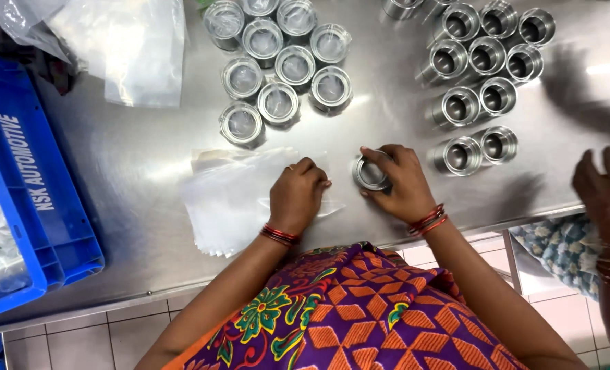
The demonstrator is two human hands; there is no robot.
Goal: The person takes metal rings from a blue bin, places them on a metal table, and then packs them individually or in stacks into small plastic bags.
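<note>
Metal ring (371, 173) sits right inside the right hand (399, 185) – fingers curled around its rim from the far side and the thumb side, so it's pinched there, resting on the steel table (140, 171) with its open bore facing up. So its axis runs straight up toward the camera, not lying over.

Left hand (297, 195) is just beside it, on the side away from the right wrist, fingers bunched and pressing down on a clear plastic bag (322, 205) at the edge of the stack of bags (229, 199). Can't tell if it's actually pinching the film or just holding it flat. The ring is between the two hands, but only the right one is touching it.

Counts: past the left hand's knuckles there's a cluster of bagged rings (277, 103) – I get ten. Past the right hand, the bare rings (486, 58) – about eleven, with a couple cut off at the top edge. Well off to the left-hand side is a blue crate (24, 178), and another person's hand (603, 188) shows at the right edge.
</note>
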